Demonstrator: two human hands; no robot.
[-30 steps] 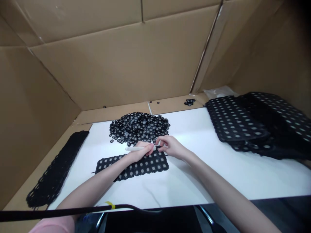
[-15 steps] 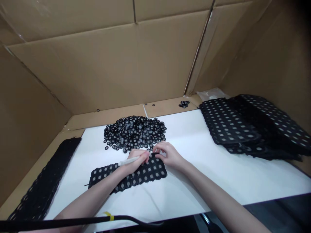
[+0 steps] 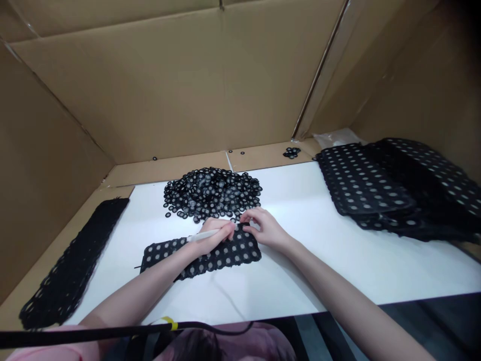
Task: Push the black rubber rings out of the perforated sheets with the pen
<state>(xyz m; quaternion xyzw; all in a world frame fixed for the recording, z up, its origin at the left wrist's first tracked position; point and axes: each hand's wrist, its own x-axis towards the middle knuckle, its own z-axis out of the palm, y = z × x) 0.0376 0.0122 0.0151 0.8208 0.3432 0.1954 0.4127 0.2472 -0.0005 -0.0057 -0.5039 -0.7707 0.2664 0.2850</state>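
A black panel with rows of pale round dots (image 3: 210, 264) lies on the white tabletop in front of me. My left hand (image 3: 220, 234) is over its upper edge, closed round a slim white pen-like tool (image 3: 203, 235) whose tip points right. Close beside that tip, my right hand (image 3: 263, 226) has its thumb and fingers bent together at the panel's upper right corner. What the right fingertips pinch, if anything, is too small to make out. Just behind both hands is a heap of small black rings with pale centres (image 3: 210, 193).
Stacked black dotted panels (image 3: 368, 183) lie at the right. A long black stack (image 3: 75, 260) stands at the left. Cardboard walls (image 3: 150, 85) enclose the back and sides. A few loose rings (image 3: 291, 152) sit on the rear cardboard strip. A black cable (image 3: 210, 327) crosses the front.
The camera view has tilted down, so the scene sits slightly higher. Both hands stay at the panel's upper edge, the pen-like tool still in the left.
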